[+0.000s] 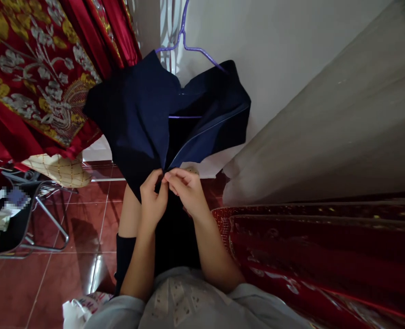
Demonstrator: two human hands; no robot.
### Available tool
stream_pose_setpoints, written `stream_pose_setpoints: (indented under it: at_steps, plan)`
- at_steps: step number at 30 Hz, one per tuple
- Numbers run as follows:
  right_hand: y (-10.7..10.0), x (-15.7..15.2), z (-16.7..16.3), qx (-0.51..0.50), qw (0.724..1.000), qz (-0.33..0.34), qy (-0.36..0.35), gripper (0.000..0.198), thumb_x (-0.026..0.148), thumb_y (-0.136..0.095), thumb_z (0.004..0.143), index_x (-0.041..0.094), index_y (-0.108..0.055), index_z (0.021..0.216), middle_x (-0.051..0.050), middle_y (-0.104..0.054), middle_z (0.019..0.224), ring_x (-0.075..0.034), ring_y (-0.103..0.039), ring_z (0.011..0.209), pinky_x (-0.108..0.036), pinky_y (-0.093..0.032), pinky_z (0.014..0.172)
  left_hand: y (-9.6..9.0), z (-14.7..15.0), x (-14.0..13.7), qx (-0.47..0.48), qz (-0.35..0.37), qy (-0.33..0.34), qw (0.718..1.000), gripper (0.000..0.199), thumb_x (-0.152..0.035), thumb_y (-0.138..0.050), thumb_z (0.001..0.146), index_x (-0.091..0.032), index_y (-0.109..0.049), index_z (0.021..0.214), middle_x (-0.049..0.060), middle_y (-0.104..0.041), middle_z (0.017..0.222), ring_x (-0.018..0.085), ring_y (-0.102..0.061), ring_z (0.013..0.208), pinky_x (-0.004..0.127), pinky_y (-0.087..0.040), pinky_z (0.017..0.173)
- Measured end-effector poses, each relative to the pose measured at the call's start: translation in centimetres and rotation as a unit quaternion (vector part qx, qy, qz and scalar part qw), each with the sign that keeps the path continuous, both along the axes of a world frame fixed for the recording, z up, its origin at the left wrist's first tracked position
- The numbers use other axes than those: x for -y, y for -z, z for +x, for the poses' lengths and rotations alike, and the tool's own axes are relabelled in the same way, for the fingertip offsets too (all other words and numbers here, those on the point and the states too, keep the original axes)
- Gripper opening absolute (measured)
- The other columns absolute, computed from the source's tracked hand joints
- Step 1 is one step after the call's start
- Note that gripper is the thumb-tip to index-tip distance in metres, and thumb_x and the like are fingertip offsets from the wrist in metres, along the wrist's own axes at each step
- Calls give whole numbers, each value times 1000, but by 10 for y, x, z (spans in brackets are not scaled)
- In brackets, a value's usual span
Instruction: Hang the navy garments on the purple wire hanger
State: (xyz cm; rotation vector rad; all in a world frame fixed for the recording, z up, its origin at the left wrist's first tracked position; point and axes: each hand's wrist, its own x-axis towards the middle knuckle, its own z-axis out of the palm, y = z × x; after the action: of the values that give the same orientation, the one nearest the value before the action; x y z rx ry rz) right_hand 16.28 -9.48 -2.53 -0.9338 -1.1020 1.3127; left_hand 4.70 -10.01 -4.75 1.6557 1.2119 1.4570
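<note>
A dark navy sleeveless garment, like a vest (134,109), hangs on a purple hanger (183,39) in front of me. Its front is parted at the top, and the hanger's lower bar shows in the gap. My left hand (152,196) pinches the left front edge low on the opening. Close against it, my right hand (186,187) pinches the edge at the same spot, fingertips nearly touching the left ones. Whatever fastening lies between the fingertips is hidden. Below the hands the cloth runs into dark shadow.
Red embroidered cloth (51,68) hangs at the left. A pale curtain (325,123) and a dark red fabric (325,256) fill the right side. On the red tiled floor (75,233) stands a black metal-framed chair (24,237) with things on it. A white bag (81,308) sits near me.
</note>
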Motion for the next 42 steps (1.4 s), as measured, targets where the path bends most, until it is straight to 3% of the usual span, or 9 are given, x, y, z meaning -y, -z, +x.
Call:
stream_pose_setpoints:
  at_steps: [8,13,16,20,23,27,30,34,42]
  plan:
    - [0,-27,-10,-43,995,-1,88,34,50,-73,82,19,-65,73,8,-37,47,-5,-28,41,-24,-23,42,23,10,-13,30,-34,-27,999,16,-24,-55,98,-16,-67,93,5,-70,87,17,-66,82,26,-51,77]
    - [-78,-85,11,-8,977,127,170,44,60,-66,87,21,-59,69,6,-35,49,-7,-26,42,-26,-18,44,47,18,-32,38,-116,12,992,15,-25,-59,91,-14,-67,83,4,-67,74,17,-64,68,25,-48,66]
    - [-123,-102,17,13,971,189,144,48,62,-65,89,20,-60,67,5,-34,48,-7,-23,41,-28,-15,44,45,18,-36,30,-115,18,993,19,-27,-60,91,-15,-66,78,2,-63,68,16,-61,64,24,-45,61]
    - [-136,-99,11,1,974,204,94,41,54,-70,88,21,-59,66,5,-40,46,-7,-28,36,-28,-16,39,9,5,-49,-41,-63,45,996,16,-28,-64,91,-16,-64,80,2,-63,70,16,-61,66,26,-48,65]
    - [-130,-91,8,-14,975,199,95,30,31,-64,93,17,-59,66,6,-43,41,-6,-31,33,-24,-16,36,-41,-4,-74,-33,89,15,995,18,-30,-65,94,-19,-65,109,4,-68,88,17,-66,80,29,-53,78]
    - [-131,-90,17,15,972,221,83,32,15,-53,95,16,-58,63,5,-45,41,-6,-33,32,-23,-17,36,-114,-4,-119,-114,258,32,959,35,-24,-57,100,-26,-54,135,2,-62,87,17,-65,79,30,-53,82]
    - [-134,-95,25,30,963,253,92,34,15,-55,95,19,-55,62,5,-45,42,-6,-31,33,-25,-20,38,-146,-1,-141,-214,365,56,904,20,-13,-47,102,-20,-61,115,6,-63,95,18,-65,86,33,-53,86]
    - [-127,-102,28,46,960,245,131,36,12,-53,96,21,-48,61,6,-43,42,-6,-28,35,-25,-22,40,-152,1,-145,-280,425,48,860,17,-19,-46,105,-18,-60,97,7,-60,89,22,-65,88,34,-53,82]
    - [-120,-105,31,92,960,236,120,31,18,-56,94,22,-51,64,7,-46,44,-7,-33,37,-25,-24,40,-148,9,-138,-338,408,6,848,19,-17,-42,106,-20,-53,90,7,-59,85,22,-62,83,32,-47,74]
